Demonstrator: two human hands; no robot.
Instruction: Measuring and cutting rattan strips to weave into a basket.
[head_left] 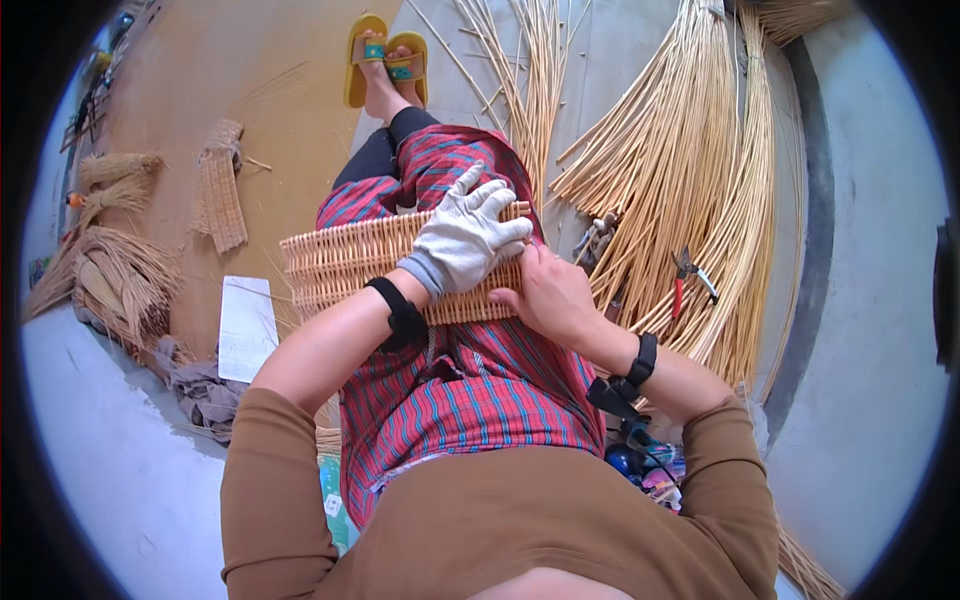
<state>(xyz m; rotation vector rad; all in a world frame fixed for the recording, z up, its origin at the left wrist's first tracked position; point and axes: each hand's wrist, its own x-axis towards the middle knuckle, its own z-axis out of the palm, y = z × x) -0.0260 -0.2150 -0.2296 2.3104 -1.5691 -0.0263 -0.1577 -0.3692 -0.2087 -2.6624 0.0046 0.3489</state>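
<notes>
A tan woven wicker panel (pixel 350 262) lies across my lap on a red and blue checked cloth (pixel 480 415). My left hand (pixel 462 240), in a pale grey glove, grips the panel near its right end from above. Its outer fingers reach past the far edge; its forefinger bends toward the right edge. At that same end, my bare right hand (pixel 555 292) is closed on the panel's edge, thumb on the woven face. Several fingertips of the right hand are hidden. Short rod ends (pixel 522 208) stick out beside the glove.
Long bundles of peeled rods (pixel 670 130) fan out at the right, with red-handled pruning shears (pixel 690 280) on them. Loose rods (pixel 530 80) lie ahead. At the left are another woven strip (pixel 222 190), a white sheet (pixel 247 330), and bundled fibres (pixel 125 280).
</notes>
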